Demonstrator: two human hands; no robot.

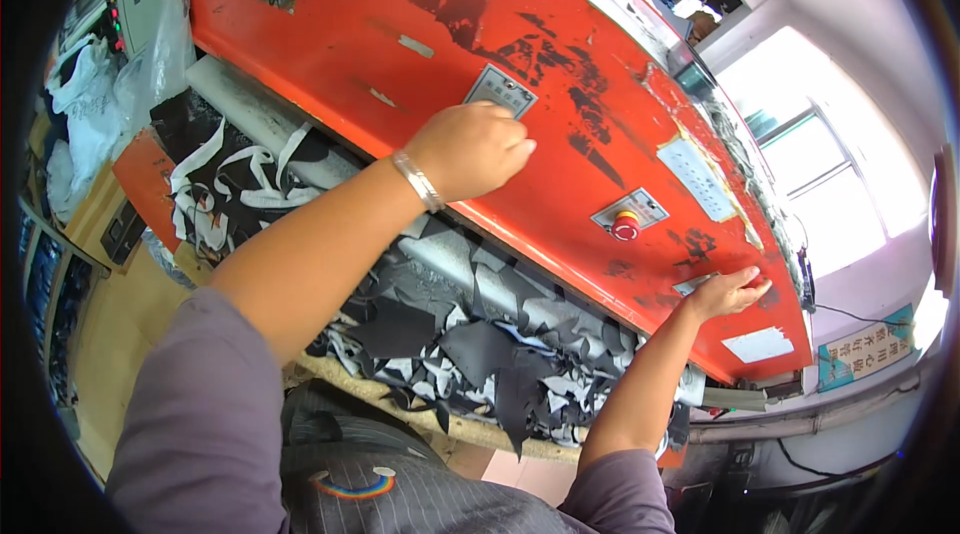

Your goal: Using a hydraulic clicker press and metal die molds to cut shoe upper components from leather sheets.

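Against the red front panel [350, 64] of a machine, my left hand [472, 150] is curled closed at the lower edge of a silver control plate [503, 91]. Its back faces me, so whatever its fingers touch or hold is hidden. Farther right, my right hand [728, 294] reaches over another small plate [692, 284] on the same panel. Its fingers are stretched out, and the palm side covers part of that plate. A red round push button [625, 226] on a silver plate sits between my two hands.
Below the panel, black and white scraps [480, 349] lie heaped along a grey roller [440, 259]. More white strips [265, 179] hang at the left, near plastic bags [90, 84]. A white label [757, 345] is on the panel's right end. A cable [860, 314] runs along the wall.
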